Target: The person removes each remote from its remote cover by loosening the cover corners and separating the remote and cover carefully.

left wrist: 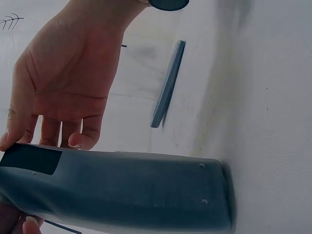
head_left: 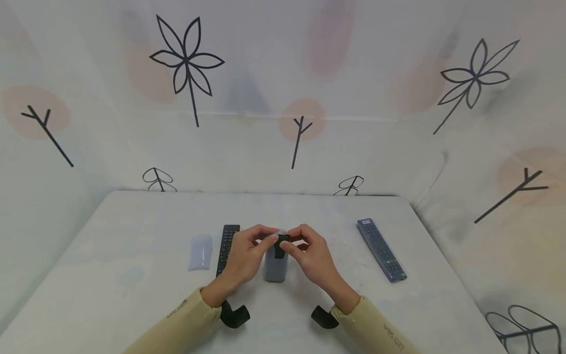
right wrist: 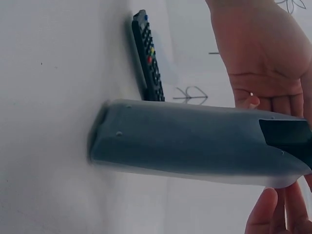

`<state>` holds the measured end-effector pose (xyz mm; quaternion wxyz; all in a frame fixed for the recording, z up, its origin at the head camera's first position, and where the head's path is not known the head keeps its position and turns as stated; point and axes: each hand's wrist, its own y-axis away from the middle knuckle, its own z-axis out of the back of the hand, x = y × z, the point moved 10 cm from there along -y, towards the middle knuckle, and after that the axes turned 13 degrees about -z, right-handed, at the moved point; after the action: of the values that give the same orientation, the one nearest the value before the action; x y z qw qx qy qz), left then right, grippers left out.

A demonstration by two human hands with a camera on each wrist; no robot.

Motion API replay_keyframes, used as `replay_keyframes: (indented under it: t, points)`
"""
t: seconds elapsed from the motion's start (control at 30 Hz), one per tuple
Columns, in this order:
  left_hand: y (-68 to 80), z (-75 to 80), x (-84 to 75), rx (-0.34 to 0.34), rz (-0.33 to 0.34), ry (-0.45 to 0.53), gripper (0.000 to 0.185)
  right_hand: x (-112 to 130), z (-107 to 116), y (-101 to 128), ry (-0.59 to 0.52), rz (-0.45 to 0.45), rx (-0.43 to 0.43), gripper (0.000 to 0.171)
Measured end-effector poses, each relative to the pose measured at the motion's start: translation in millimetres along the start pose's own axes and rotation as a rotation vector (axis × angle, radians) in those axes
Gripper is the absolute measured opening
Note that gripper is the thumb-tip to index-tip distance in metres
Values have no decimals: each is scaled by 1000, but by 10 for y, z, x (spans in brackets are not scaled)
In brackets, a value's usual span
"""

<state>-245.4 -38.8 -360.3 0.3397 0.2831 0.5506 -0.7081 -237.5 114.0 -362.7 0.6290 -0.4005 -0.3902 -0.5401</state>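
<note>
Centrally, just below mid-frame in the head view, stands the grey-sleeved remote (head_left: 276,263), near end planted on the table (head_left: 132,236), long axis running up and away toward the fingertips that meet at its top. Pinched there from both sides: left hand (head_left: 245,255) curled on the sleeve's upper edge, right hand (head_left: 311,258) likewise, equally near, neither nearer. Dark remote body showing only at the sleeve's open end (right wrist: 287,139); the rest hidden inside the cover. Left of centre, a black remote (head_left: 227,246) half covered by the left hand, and a clear empty sleeve (head_left: 200,251); right of centre, another sleeved remote (head_left: 381,250). Buttons too small to read.
</note>
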Motion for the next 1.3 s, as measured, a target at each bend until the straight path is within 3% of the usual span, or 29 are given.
replay_keyframes:
  t: [0.33,0.6,0.83,1.13,1.3]
  points:
    - [14,5,80,12,93,18,18,-6,0,20,5,10,0,18]
    - [3,-9,107,29,117,39,21,-32,3,13,-16,-11,17,18]
    - [83,-3,307,5,259,110,22,-28,-38,26,-23,-18,49,18]
    - [88,0,336,57,270,184,20,-97,-24,-23,-33,-74,63,19]
    - [48,-8,324,104,240,186,19,-168,-15,-62,-108,-127,102,20]
